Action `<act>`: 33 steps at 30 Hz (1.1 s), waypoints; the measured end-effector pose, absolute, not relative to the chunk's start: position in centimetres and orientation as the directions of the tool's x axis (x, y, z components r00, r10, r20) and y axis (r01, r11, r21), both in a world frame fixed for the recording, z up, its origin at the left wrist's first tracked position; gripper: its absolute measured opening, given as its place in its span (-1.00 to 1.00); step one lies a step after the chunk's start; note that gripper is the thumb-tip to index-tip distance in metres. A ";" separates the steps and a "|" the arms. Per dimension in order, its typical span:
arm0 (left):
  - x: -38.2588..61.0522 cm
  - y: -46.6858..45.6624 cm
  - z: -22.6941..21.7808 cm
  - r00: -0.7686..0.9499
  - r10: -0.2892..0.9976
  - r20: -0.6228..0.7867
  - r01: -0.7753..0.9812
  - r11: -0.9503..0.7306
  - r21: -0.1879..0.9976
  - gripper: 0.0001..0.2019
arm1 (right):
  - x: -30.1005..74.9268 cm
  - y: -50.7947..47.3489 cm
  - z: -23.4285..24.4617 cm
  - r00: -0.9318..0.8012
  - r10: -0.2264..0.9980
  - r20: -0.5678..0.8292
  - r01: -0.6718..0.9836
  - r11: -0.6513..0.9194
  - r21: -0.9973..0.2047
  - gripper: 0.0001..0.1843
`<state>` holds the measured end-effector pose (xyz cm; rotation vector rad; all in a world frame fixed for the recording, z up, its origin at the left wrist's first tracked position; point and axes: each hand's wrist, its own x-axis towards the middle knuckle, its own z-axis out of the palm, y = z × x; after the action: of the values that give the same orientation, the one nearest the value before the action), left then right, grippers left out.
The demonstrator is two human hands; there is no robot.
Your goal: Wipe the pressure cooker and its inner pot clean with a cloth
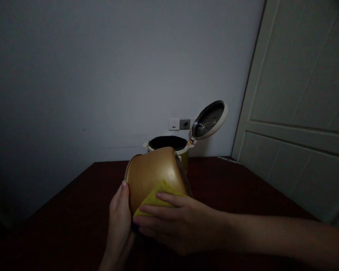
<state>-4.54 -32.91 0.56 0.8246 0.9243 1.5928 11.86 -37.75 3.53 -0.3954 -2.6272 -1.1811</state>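
A gold-coloured inner pot [152, 165] of a rice cooker is tilted on its side above the table, its rim toward the left and its base toward the right. My left hand [120, 214] grips the pot by the rim, thumb on the outside; its other fingers are hidden. Against the pot's lower outer wall, my right hand [180, 222] presses a yellow cloth [158, 194] under its fingers. Behind the pot stands the rice cooker [183, 154], its round lid [209, 119] raised and leaning to the right.
The dark red table [226, 180] reaches back to a pale wall [101, 75]. Two wall sockets [179, 124] sit behind the cooker. A panelled door [296, 113] stands along the right side. A thin flat strip [228, 160] lies at the table's back right edge.
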 end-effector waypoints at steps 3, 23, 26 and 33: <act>-4.9 -32.7 0.5 -0.206 0.975 0.086 -0.390 -0.163 0.907 -0.46 | 11.7 -37.1 4.0 -0.942 0.148 0.300 0.316 0.690 0.652 -0.67; -4.6 -33.3 -0.6 0.081 0.997 0.010 -0.373 0.021 0.928 -0.67 | 15.5 -28.9 10.9 -0.920 0.317 0.233 0.184 0.871 -0.456 -0.63; -4.6 -33.2 -0.8 0.108 0.992 -0.069 -0.405 0.107 0.908 -0.65 | 17.3 -27.2 10.0 -0.837 0.513 0.190 0.231 0.646 -0.727 -0.67; -5.3 -31.2 -1.6 0.069 0.980 -0.186 -0.569 0.192 0.800 -0.70 | 22.5 -25.8 5.0 -0.235 0.939 0.252 -0.160 0.218 -0.963 -0.75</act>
<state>-5.25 -31.23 -1.60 0.6218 0.8349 1.2862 22.54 -25.83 5.00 -0.8023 -1.3954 1.2659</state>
